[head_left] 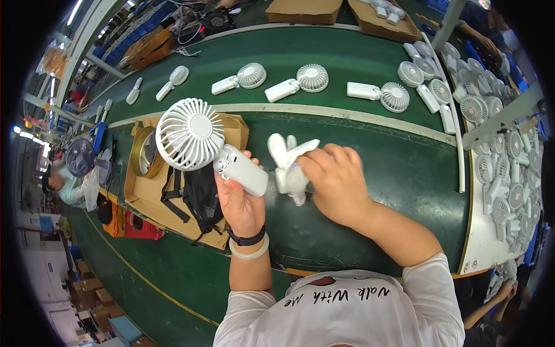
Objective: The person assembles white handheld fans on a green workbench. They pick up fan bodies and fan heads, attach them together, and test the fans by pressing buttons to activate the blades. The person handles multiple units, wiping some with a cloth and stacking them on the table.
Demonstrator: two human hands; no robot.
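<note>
Nearest the wearer, the right hand has its fingers clamped on a small white-and-grey item with petal-like lobes; the item is blurred and its kind cannot be determined. Beside it, the left hand has its thumb and fingers closed around the handle of a white handheld fan. The fan is tilted, its round slatted head up and to the left, raised above the green work surface. The item and the fan are apart.

Left of the left hand, partly beneath the raised fan, a shallow cardboard tray contains a black mesh bag with straps and a round yellow-brown item, whose inside cannot be made out clearly.

To the right, a white-topped table bears a dense pile of white fans.

Beyond the work surface, a green belt carries a spaced row of white fans, clustered at its right end.

Farthest, one open cardboard box contains white fan parts; the contents of a second cardboard box, to its left, cannot be determined.
</note>
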